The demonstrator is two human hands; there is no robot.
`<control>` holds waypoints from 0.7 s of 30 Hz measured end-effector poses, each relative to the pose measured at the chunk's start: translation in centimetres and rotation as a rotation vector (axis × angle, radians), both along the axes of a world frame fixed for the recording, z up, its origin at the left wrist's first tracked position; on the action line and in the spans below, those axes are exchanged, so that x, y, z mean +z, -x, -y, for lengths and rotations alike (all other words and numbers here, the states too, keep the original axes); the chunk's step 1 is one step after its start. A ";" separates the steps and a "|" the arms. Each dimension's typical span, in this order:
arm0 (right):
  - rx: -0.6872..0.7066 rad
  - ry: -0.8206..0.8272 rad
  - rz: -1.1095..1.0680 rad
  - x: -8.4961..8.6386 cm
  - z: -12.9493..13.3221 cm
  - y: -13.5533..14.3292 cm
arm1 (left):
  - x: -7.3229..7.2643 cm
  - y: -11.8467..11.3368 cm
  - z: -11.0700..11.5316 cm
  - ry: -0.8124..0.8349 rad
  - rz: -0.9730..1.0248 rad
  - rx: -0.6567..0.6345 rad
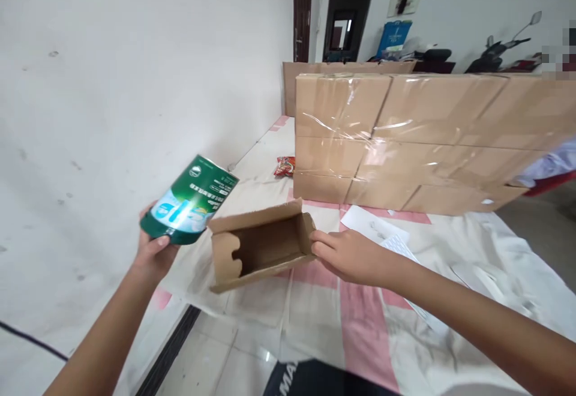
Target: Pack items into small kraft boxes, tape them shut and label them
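Observation:
My left hand grips a green can with a blue-and-white label by its dark green lid end, which points down. The can is tilted, to the left of an open cardboard box. My right hand pinches the right end of that box at its flap. The box lies with its opening toward me, and its inside shows bare brown cardboard. Between can and box there is a narrow gap or slight overlap; I cannot tell if they touch.
A taped wall of cardboard stands across the white-and-pink cloth. Beside its left edge lies a red snack packet. White papers lie behind my right forearm. A white wall rises on the left.

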State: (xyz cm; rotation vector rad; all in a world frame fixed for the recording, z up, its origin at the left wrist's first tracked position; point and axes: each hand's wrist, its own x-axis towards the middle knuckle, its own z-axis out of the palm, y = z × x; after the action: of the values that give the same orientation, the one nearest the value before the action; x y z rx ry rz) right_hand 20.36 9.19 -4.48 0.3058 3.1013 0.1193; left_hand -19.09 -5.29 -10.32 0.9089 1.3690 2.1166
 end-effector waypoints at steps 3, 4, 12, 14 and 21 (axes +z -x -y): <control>0.040 0.036 -0.102 0.5 1.8 -3.4 | 3.7 -3.0 2.1 -0.102 -0.104 -0.075; 0.051 0.077 -0.135 0.3 2.4 -4.1 | 4.6 -4.0 2.5 -0.130 -0.165 -0.110; -0.268 0.127 -0.368 -6.6 5.6 -1.0 | 5.3 -10.5 5.8 -0.071 -0.680 -0.266; -0.485 0.145 -0.417 -7.7 5.2 1.3 | 5.1 -11.3 6.8 -0.051 -0.668 -0.273; -0.815 0.419 -0.449 -6.9 1.7 8.0 | 4.6 -12.0 9.1 -0.016 -0.691 -0.195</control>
State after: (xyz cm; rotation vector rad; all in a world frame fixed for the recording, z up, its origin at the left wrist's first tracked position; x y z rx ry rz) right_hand 12.39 7.46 -11.38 1.6927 2.9656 -0.6762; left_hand -7.07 -14.39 -5.75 1.8100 1.4794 1.7275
